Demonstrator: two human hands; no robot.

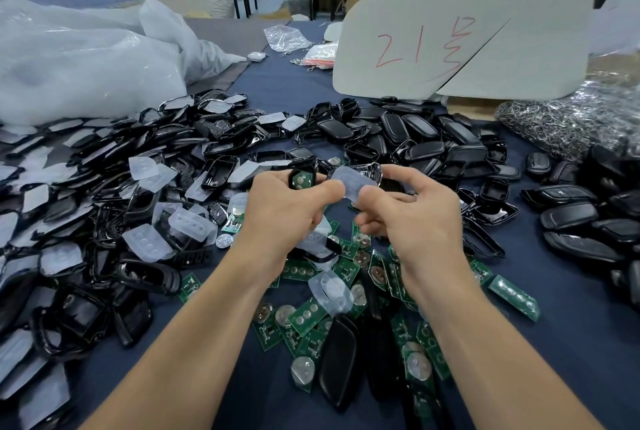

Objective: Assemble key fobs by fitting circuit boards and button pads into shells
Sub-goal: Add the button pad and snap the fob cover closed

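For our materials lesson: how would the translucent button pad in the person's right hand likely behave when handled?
The button pad looks thin and translucent, probably soft rubber, so likely floppy and light. The right hand holds it by a fingertip pinch, suggesting little weight. Being flat, it should not roll.

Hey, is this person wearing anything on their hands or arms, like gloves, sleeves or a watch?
Nothing worn shows. The left hand and right hand have no gloves or rings, there is no watch or band, and both forearms are uncovered, with no sleeve in view.
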